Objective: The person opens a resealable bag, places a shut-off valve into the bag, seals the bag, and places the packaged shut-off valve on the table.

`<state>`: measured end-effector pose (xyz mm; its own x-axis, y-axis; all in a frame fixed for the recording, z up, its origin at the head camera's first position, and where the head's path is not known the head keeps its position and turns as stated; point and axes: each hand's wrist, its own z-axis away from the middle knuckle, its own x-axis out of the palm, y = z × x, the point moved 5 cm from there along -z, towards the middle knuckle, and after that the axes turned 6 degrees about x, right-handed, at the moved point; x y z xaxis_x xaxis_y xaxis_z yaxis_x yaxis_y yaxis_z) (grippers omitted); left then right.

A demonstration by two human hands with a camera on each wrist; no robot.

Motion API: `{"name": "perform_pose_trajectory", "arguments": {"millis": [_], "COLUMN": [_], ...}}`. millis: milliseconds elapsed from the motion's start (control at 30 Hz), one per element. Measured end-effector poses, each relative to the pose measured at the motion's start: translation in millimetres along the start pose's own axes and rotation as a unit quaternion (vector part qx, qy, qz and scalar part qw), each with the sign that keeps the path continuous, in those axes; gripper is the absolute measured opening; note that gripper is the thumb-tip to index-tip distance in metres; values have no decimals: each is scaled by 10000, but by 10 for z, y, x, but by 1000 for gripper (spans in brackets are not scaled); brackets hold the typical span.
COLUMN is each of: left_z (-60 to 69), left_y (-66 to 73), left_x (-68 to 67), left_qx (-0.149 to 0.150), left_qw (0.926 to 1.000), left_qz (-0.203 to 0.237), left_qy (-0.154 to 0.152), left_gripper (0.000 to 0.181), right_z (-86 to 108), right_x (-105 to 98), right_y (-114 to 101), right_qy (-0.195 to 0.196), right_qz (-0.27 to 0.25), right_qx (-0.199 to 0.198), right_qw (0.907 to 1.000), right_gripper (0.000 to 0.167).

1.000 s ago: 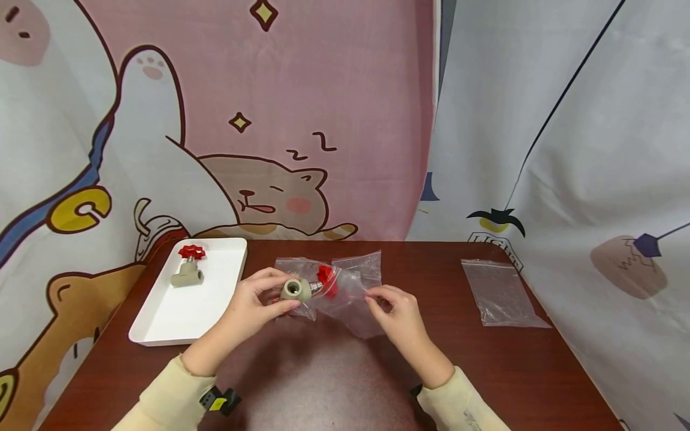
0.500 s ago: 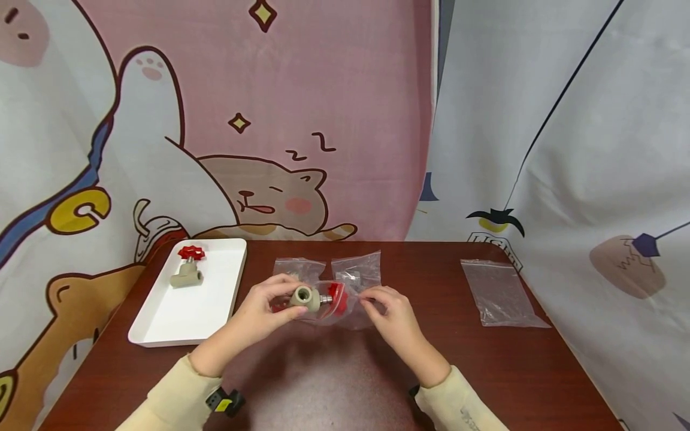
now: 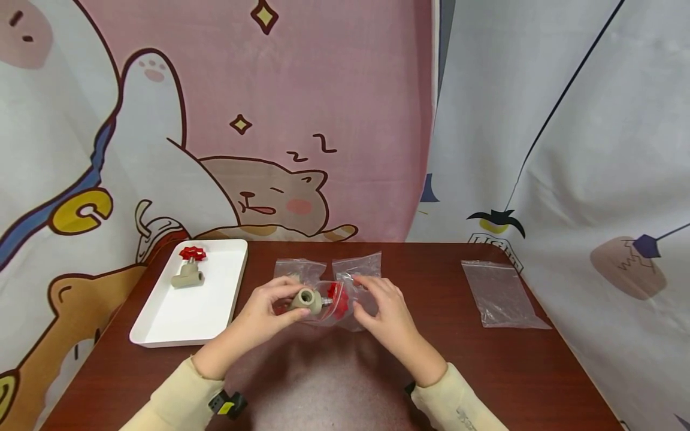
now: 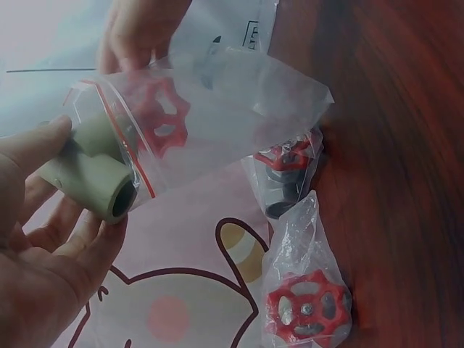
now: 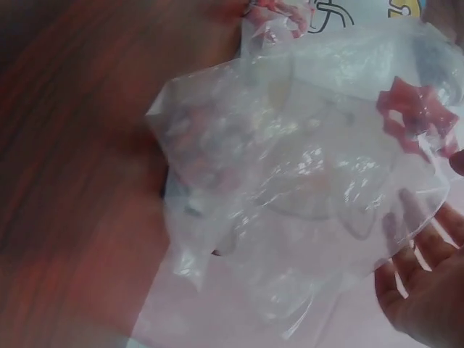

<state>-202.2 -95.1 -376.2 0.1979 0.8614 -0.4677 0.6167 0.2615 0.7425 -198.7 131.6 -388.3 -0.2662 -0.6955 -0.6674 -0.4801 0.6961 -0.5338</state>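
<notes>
Head view: left grip [image 3: 264, 311] pinched the beige valve [image 3: 306, 301] over the bench [image 3: 436, 287], right grip [image 3: 385, 309] loosely spread. Left wrist: zip bag [image 4: 243, 109] covered the red handwheel [image 4: 165, 119], probably why the bare body [image 4: 90, 177] got held. Right wrist: fingers [image 5: 428, 254] by the bag, couldn't tell if touching.

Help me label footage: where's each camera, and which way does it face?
Head: on the head, looking forward and down at the table; left hand and right hand show.
Left: on the left wrist, facing the valve; both hands show.
Right: on the right wrist, facing the clear bag; right hand shows.
Both wrist views share the valve's red handwheel.
</notes>
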Motion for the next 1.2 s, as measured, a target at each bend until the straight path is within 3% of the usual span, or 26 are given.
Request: {"name": "perform_pose_trajectory", "arguments": {"millis": [267,500,667,900,1200], "left_z": [-16,-23,-17,-6,1], "left_y": [107,197,228,220,203], "left_x": [69,226,309,374,461], "left_qx": [144,309,493,485,436], "left_qw": [9970,9909,9850,9842,9880], "left_qz": [-742,-1261,-1634,-1700,-1479], "left_qy": [-133,-364,-270,-45,63], "left_gripper": [32,32,33,40,25], "right_z": [-70,-58,-43,-45,-58], "right_x": [-13,14,27,22,1], "right_y": [-175,-264,-313,-352,-460], "right_qy": [419,637,738,947,1033], "right_qz": [-187,-318,-397,-548,-644], "right_qx": [-433,-706,-850,-991,-1169], "right_qw": [9980,9950,9929,9890,9857], "right_gripper": [20,10,8,7,7]}}
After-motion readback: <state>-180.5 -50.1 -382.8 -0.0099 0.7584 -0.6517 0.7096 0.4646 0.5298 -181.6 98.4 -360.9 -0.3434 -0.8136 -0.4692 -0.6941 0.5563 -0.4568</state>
